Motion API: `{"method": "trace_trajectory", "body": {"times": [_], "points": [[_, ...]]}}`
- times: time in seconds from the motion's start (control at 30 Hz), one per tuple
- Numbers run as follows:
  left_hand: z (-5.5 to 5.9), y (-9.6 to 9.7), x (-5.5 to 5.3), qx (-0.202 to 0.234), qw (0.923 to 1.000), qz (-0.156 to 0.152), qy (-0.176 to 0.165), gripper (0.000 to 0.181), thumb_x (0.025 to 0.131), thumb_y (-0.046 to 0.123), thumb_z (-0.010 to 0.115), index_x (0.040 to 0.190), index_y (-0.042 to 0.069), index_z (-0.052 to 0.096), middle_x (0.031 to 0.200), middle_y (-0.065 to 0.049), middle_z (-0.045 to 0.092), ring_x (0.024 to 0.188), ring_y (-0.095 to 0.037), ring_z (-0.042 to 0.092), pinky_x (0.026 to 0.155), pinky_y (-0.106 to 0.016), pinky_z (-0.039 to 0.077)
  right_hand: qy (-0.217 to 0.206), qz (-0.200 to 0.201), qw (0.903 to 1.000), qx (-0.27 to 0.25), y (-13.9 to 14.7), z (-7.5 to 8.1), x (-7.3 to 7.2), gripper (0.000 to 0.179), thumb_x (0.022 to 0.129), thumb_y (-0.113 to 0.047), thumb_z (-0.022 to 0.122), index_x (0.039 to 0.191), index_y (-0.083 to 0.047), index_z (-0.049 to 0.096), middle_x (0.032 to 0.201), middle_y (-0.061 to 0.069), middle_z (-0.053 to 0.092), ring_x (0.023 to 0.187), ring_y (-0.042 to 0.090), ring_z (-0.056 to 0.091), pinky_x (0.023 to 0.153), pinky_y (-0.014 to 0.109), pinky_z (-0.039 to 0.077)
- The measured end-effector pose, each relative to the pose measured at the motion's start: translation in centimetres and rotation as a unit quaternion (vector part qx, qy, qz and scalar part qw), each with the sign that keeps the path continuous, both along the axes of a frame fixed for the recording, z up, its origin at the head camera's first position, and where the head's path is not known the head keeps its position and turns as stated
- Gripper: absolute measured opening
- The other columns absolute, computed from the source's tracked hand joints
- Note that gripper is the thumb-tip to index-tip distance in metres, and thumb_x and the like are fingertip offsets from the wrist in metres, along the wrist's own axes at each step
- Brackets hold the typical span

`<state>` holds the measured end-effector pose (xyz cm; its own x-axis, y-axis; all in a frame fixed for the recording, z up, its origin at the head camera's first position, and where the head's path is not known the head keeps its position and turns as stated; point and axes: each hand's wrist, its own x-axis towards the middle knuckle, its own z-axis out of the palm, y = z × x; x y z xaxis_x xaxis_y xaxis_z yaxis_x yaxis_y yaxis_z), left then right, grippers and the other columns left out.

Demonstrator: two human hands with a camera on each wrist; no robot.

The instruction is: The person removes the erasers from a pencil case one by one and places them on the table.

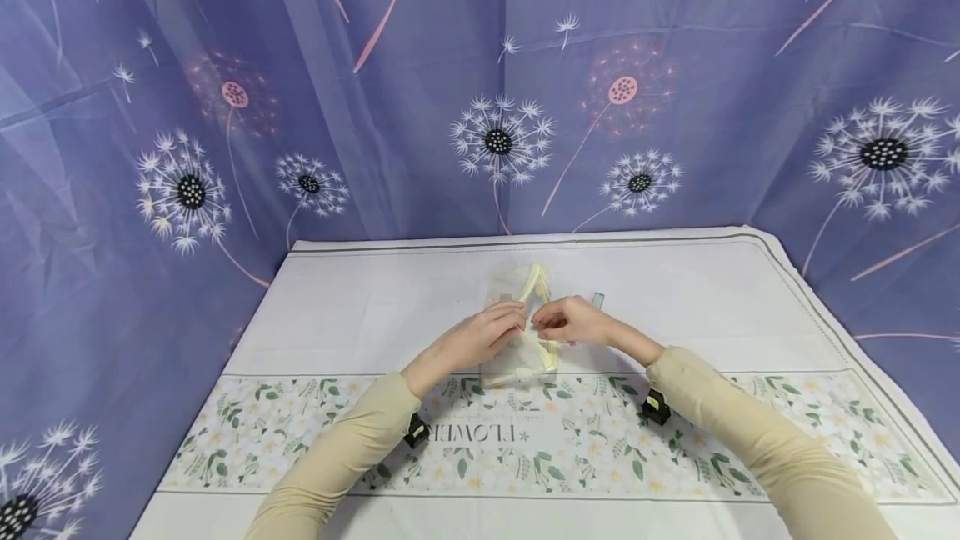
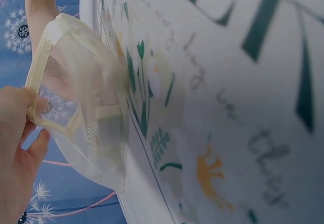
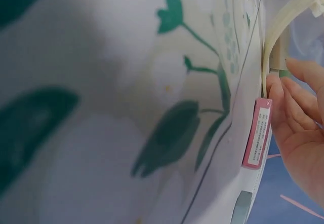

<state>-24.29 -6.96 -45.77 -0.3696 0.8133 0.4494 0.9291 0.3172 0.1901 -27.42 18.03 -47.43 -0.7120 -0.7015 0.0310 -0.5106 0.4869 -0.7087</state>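
A see-through mesh pouch (image 1: 498,369) with a pale yellow zipper edge lies on the table, its mouth spread apart on the right side. My left hand (image 1: 487,332) pinches the pouch's rim, as the left wrist view shows most clearly. Inside the mesh sits a small block-shaped item (image 2: 109,125), cream and greyish. My right hand (image 1: 577,319) is at the pouch's mouth, fingers loosely bent and thumb apart from them, with nothing visible in its grasp. Right beside its fingertips lies a pink box (image 3: 257,133) with a white printed label.
A small grey-green item (image 3: 242,207) lies on the table to the right of the pink box. The white tablecloth (image 1: 390,298) has a flowered band with lettering across its front part. A purple dandelion-print curtain (image 1: 420,107) hangs behind and at both sides.
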Motion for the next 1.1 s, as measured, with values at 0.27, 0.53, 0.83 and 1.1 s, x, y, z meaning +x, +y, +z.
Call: {"method": "trace_trajectory", "body": {"times": [0.27,0.53,0.83,1.1], "points": [[0.0,0.1,-0.1,-0.003,1.0000,0.007,-0.003,0.011,0.095,0.002,0.058,0.104,0.001,0.064,0.114,-0.014,0.066,0.126,-0.031,0.055,0.114,-0.027,0.041,0.003,-0.011,0.9999,-0.006,-0.5,-0.2,-0.1,0.029,0.090,-0.013,0.067,0.117,-0.001,0.066,0.096,0.009,0.072,0.072,0.011,0.067,0.059,0.019,0.057],[-0.1,0.2,-0.3,0.005,1.0000,0.001,-0.001,0.014,0.093,0.000,0.061,0.106,0.002,0.064,0.116,-0.015,0.065,0.124,-0.031,0.056,0.115,-0.026,0.039,0.015,-0.003,0.9998,0.012,-1.2,-0.4,-0.2,0.037,0.089,-0.012,0.066,0.124,-0.001,0.060,0.098,0.009,0.071,0.086,0.014,0.069,0.075,0.019,0.059],[0.2,0.2,-0.5,0.008,0.9998,-0.008,0.014,0.010,0.094,-0.001,0.059,0.103,0.001,0.064,0.114,-0.015,0.066,0.122,-0.031,0.057,0.115,-0.033,0.040,0.007,0.024,0.9996,0.009,-1.8,0.0,-0.3,0.023,0.088,-0.005,0.064,0.111,-0.003,0.063,0.092,0.008,0.068,0.077,0.011,0.062,0.067,0.019,0.056],[0.0,0.4,-0.7,0.001,0.9999,-0.007,-0.012,0.011,0.096,-0.001,0.054,0.102,-0.001,0.063,0.111,-0.014,0.066,0.125,-0.032,0.055,0.119,-0.037,0.035,0.003,0.028,0.9996,0.008,-2.3,-0.2,-0.4,0.010,0.091,-0.009,0.065,0.100,-0.007,0.062,0.080,0.003,0.060,0.067,0.006,0.051,0.058,0.016,0.045]]}}
